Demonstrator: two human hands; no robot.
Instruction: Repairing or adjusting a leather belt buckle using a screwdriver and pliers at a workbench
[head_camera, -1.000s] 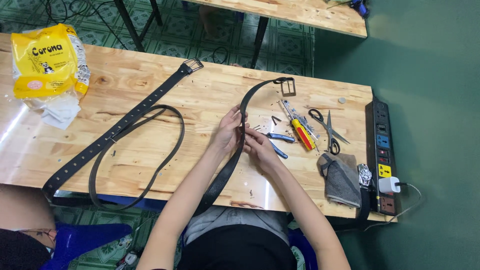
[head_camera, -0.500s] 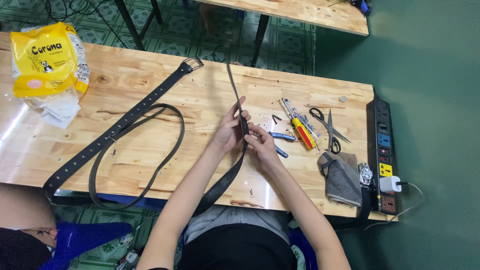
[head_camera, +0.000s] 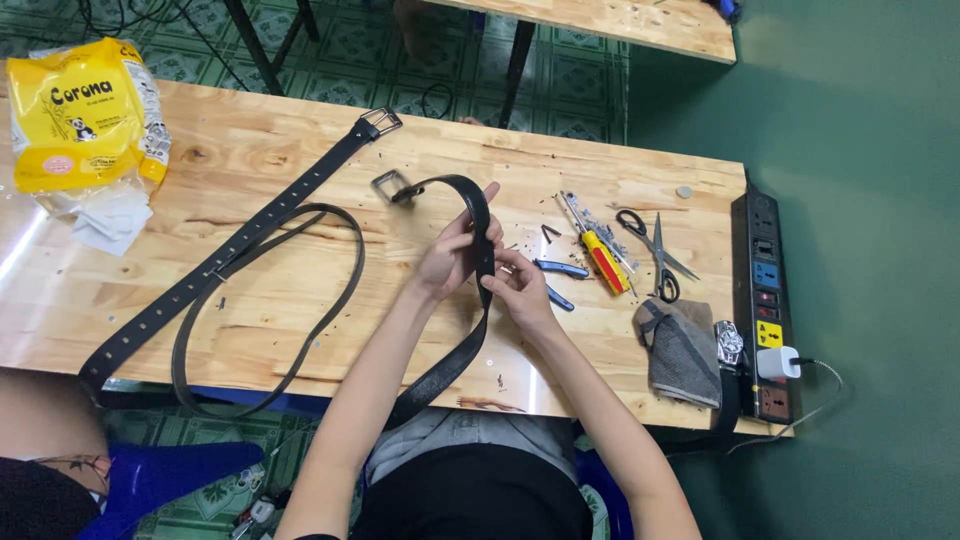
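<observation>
My left hand (head_camera: 455, 255) and my right hand (head_camera: 520, 288) both grip a black leather belt (head_camera: 478, 220) over the middle of the wooden table (head_camera: 300, 150). The belt's upper end arches over to the left, and its metal buckle (head_camera: 390, 186) hangs just above the tabletop. Its other end drops off the near table edge toward my lap. A second, longer black belt (head_camera: 262, 232) with a row of holes lies loose on the left half of the table, its buckle (head_camera: 380, 122) at the far end.
To the right of my hands lie blue-handled pliers (head_camera: 560, 270), a yellow and red screwdriver (head_camera: 605, 258), scissors (head_camera: 655, 250) and a grey cloth pouch (head_camera: 680, 345). A black power strip (head_camera: 765, 290) runs along the right edge. A yellow bag (head_camera: 85, 115) sits far left.
The buckle end of the held belt has swung from the right, up and over, to the left of my hands. My hands have stayed in about the same place.
</observation>
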